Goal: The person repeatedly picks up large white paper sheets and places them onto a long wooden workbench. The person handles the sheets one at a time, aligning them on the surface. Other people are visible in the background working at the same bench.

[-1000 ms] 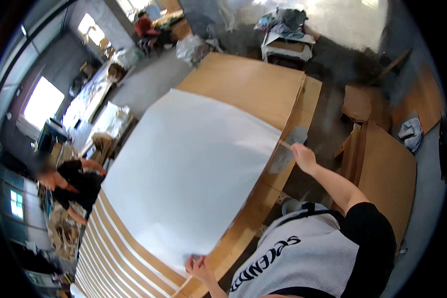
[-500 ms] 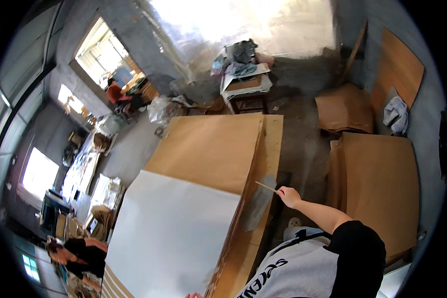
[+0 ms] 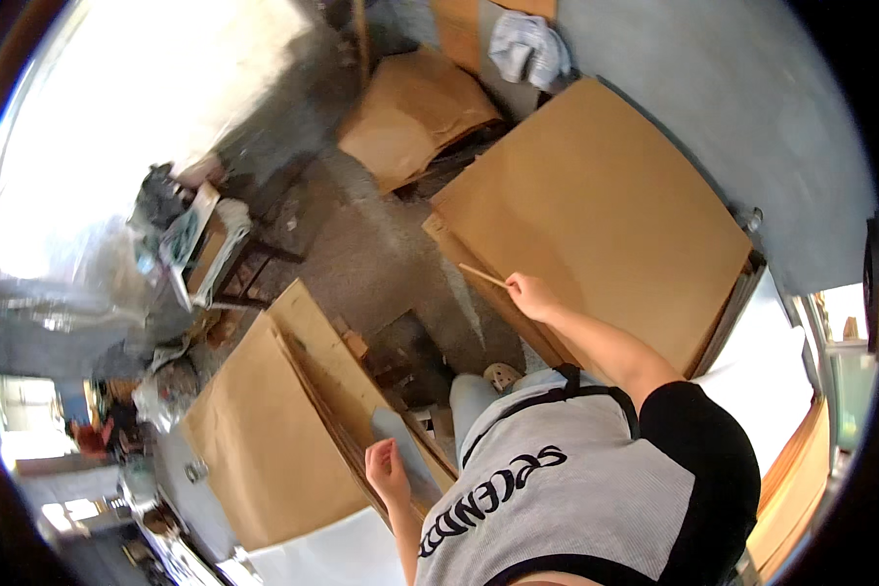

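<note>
My right hand [image 3: 529,297] is closed round one end of a thin wooden stick [image 3: 482,275]. The stick's free end points left, over the near edge of a stack of brown board sheets [image 3: 606,210] on the right. My left hand [image 3: 387,473] has its fingers curled in, and nothing shows in them. It hovers beside the edge of another brown sheet stack [image 3: 269,439] at the left. A grey flat strip [image 3: 407,454] lies on the wooden board [image 3: 313,327] beneath that stack, partly hidden by the hand. Part of a white sheet [image 3: 327,555] covers the stack's lower end.
A stool piled with cloths and bags [image 3: 210,244] stands at the left by plastic sheeting. Folded brown board [image 3: 415,112] lies on the floor farther off. A grey cloth [image 3: 529,49] hangs near the wall. White sheets [image 3: 767,366] stand at the right.
My view has swung right, toward the right-hand stack. My right hand, still with the stick, has moved from beside the left stack to the right one. My left hand has come into fuller view.
</note>
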The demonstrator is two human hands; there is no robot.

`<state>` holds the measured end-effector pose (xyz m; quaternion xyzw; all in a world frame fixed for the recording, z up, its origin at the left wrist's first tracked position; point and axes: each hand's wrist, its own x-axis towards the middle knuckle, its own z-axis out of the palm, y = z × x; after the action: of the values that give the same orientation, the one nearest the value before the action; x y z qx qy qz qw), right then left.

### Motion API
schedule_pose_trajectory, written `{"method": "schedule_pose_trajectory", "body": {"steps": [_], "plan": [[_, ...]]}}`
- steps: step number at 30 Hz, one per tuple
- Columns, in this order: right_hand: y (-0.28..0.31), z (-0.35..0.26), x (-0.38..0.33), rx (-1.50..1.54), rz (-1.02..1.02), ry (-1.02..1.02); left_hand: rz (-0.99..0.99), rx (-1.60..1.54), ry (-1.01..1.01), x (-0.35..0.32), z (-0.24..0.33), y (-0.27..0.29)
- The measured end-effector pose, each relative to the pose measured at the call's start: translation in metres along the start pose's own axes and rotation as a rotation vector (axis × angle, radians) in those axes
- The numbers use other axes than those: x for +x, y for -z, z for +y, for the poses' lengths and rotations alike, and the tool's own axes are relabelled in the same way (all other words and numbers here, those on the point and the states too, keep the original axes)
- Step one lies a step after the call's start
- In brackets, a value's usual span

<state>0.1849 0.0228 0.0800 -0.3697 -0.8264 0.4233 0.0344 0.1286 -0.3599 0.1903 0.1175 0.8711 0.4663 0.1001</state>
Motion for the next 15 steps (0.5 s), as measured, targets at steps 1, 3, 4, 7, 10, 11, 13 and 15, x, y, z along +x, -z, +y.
{"method": "schedule_pose_trajectory", "body": {"steps": [1,3,4,7,10,11,13,15], "plan": [[0.005,0.021,0.008,0.057,0.058,-0.033,-0.106,0.009,-0.011,0.027,0.001,-0.007],[-0.001,0.08,0.022,0.166,0.195,-0.099,-0.316,0.04,-0.065,0.081,0.011,-0.031],[0.008,0.076,0.022,0.195,0.237,-0.141,-0.395,0.063,-0.085,0.107,0.018,-0.044],[0.031,0.09,0.023,0.089,0.407,-0.27,-0.676,0.074,-0.143,0.188,0.051,-0.106],[0.06,0.086,0.034,0.074,0.41,-0.489,-0.946,0.138,-0.269,0.268,0.077,-0.175],[0.068,0.079,0.052,0.069,0.44,-0.467,-1.002,0.117,-0.288,0.29,0.08,-0.195],[0.086,0.068,0.087,0.04,0.492,-0.445,-1.089,0.232,-0.463,0.339,0.094,-0.239],[0.11,0.054,0.129,-0.073,0.417,-0.575,-1.156,0.272,-0.565,0.377,0.117,-0.287]]}}
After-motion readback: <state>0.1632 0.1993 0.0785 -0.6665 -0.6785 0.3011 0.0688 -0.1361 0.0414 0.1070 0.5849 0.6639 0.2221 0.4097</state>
